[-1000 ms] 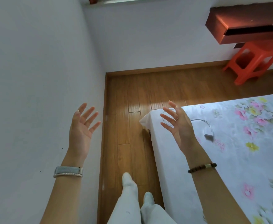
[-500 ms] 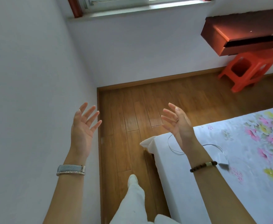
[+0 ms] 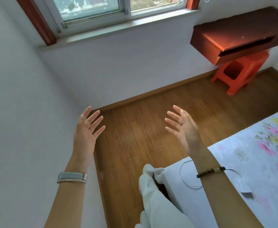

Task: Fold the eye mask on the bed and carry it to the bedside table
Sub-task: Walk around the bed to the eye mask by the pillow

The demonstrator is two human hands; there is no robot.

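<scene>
Your left hand hangs spread and empty on the left by the wall, and your right hand is likewise splayed and empty over the wooden floor, just left of the bed. No eye mask shows, only a thin cord and a small white tag-like piece on the sheet by your right wrist. So the mask likely lies further right on the bed, nearer your right hand; its long axis can't be told.

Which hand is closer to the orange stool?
The right hand. It hangs over the floor, below and left of the orange stool. The left hand is farther left, by the wall.
</scene>
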